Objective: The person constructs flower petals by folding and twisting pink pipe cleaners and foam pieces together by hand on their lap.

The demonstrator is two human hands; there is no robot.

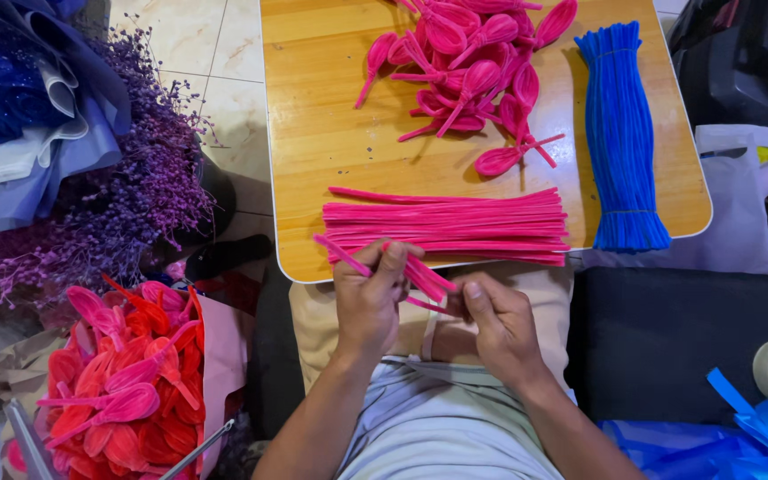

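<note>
Left hand point(368, 289) pinching a small bunch of pink pipe cleaners point(406, 271) at the near edge of the wooden table point(313, 133), fingers curled tight around the stems. Right hand point(495, 318) gripping the other end of the same bunch, thumb pressed on top, just over the lap. Flat pile of straight pink stems point(455, 227) right behind the hands. Heap of pink looped petals point(477, 67) further back, blue stem bundle point(620, 133) off to the right. Red and pink petal bouquet point(122, 391) down left, dried purple flowers point(126, 178) above it.
</note>
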